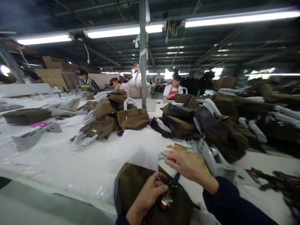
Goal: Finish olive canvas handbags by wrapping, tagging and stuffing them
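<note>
hands at lower centre of the frame: left hand [150, 195] pinching small silver metal charm [167, 198] on olive-brown fabric bag [133, 184], right hand [188, 165] pinching dark strap [175, 180]

Large workshop hall, dark ceiling of exposed beams, pipes and hanging cables. Long fluorescent tubes [124, 31] run in rows, receding far back. Grey steel column [142, 53] rises from the middle of a long white worktable [70, 162], with cords and tape tied round it. Stacked cardboard boxes [52, 70] at back left. Bright window patches [214, 72] along the far wall. Three seated workers [174, 89] at the table's far end. Heaps of brown bags [131, 117] cover the tabletop, right side in shadow.
</note>
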Available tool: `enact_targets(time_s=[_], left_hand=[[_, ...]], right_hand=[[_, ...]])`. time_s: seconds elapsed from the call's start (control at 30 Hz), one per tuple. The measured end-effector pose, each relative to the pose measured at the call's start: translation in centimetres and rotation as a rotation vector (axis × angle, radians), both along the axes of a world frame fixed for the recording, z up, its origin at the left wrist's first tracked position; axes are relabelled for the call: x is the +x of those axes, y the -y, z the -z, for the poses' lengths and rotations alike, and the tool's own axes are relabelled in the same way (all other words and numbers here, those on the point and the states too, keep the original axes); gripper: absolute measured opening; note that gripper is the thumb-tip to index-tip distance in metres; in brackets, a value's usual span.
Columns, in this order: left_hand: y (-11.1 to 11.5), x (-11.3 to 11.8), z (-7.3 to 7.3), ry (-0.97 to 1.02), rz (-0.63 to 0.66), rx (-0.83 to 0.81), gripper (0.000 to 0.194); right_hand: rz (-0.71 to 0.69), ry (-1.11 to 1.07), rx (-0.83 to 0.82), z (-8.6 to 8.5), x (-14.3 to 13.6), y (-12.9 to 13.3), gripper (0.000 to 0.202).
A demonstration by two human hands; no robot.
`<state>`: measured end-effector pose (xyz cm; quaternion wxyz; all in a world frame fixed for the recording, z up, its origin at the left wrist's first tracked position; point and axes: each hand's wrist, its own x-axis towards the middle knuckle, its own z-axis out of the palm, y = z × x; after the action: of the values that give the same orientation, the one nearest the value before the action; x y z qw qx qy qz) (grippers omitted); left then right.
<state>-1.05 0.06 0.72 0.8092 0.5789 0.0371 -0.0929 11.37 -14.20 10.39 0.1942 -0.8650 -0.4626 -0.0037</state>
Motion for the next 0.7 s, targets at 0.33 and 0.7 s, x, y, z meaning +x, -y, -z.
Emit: enact_targets(time_s=[0.33,0.7], left_hand=[[-0.1,0.0,0.0,0.061,0.026,0.036,0.068],[0.5,0.4,0.4,-0.046,-0.139,0.075,0.046]], right_hand=[[0.081,0.146,-0.221,4.1,-5.3,5.5,0.025],[-0.09,-0.051,-0.04,1.8,-8.7,9.6,0.031]])
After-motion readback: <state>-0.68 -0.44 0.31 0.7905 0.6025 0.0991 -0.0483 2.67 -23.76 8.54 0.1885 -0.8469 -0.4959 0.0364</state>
